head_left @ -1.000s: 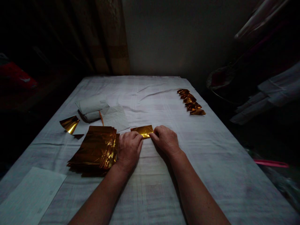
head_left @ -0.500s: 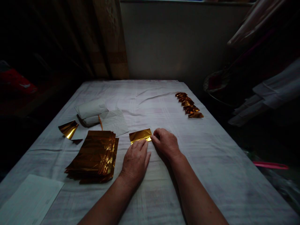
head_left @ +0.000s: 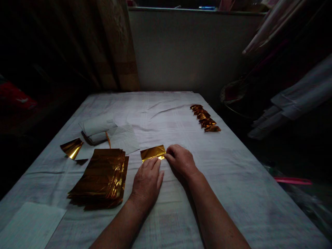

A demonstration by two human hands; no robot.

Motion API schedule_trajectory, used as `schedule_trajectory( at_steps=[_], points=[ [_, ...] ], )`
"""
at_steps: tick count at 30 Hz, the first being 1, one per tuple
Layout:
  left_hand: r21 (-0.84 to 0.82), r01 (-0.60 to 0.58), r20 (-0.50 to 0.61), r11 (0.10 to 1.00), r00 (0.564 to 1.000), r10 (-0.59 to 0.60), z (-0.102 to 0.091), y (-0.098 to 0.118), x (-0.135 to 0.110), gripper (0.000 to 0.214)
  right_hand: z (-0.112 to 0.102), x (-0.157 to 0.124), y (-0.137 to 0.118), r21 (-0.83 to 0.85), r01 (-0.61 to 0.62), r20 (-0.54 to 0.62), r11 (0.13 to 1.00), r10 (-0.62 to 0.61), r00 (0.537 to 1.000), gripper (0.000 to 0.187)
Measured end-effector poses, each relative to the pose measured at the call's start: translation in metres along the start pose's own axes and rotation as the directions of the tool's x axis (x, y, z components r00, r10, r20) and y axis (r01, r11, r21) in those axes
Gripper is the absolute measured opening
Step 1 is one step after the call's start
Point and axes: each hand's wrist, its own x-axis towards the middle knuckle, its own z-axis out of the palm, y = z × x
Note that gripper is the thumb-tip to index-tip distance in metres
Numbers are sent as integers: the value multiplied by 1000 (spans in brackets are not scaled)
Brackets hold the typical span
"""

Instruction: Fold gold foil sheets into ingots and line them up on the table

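A folded gold foil sheet [head_left: 152,153] lies on the white cloth-covered table [head_left: 233,180] in front of me. My left hand [head_left: 147,181] lies flat with fingers stretched out, its fingertips pressing the sheet's near edge. My right hand [head_left: 181,160] is curled, pinching the sheet's right end between thumb and fingers. A thick stack of gold foil sheets [head_left: 102,177] sits just left of my left hand. A row of several small folded gold pieces [head_left: 204,118] lies at the far right of the table.
A roll of white paper [head_left: 97,127] and a flat white sheet [head_left: 124,138] lie behind the stack. A loose gold scrap [head_left: 71,148] is at the left. White paper [head_left: 28,226] lies at the near left corner. Hanging clothes [head_left: 293,97] stand to the right.
My left hand has slid back from the sheet's left part toward its near edge and flattened. The camera tilted slightly up. My right hand keeps its pinch on the right end.
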Motion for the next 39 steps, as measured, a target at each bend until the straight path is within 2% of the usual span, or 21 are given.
schedule_trajectory(
  at_steps=[5, 12, 17, 21, 24, 25, 27, 29, 33, 39],
  points=[
    [41, -34, -41, 999, 998, 36, -1, -8, -6, 31, 4, 1, 4, 25, 3, -19, 1000, -3, 1000, 4],
    [87, -67, -53, 994, 996, 71, -7, -30, -27, 36, 1, 0, 2, 37, 11, -32, 999, -9, 999, 3],
    [144, -69, -72, 987, 994, 80, -6, -36, -34, 38, 8, -3, 4, -11, 57, -115, 998, -58, 992, 7],
    [167, -83, -75, 982, 992, 97, -2, -35, -35, 39, 15, -17, -6, -64, 134, -269, 989, -147, 952, 9],
    [139, -101, -77, 985, 991, 113, 1, -37, -34, 39, 22, -36, -19, -75, 281, -335, 957, -289, 897, 18],
    [129, -105, -82, 986, 990, 116, 1, -38, -34, 39, 25, -42, -23, -74, 336, -328, 939, -341, 881, 22],
    [122, -114, -96, 986, 987, 126, 3, -39, -34, 38, 32, -51, -28, -95, 448, -243, 889, -457, 856, 30],
    [125, -118, -106, 985, 986, 132, 4, -40, -34, 37, 39, -57, -28, -122, 474, -154, 872, -488, 859, 38],
    [146, -107, -118, 983, 985, 125, 5, -39, -35, 38, 45, -61, -25, -140, 425, -21, 895, -431, 902, 45],
    [174, -81, -43, 981, 995, 90, 3, -35, -35, 40, 43, -65, -25, -178, 253, 6, 951, -256, 967, 51]
  ],
)
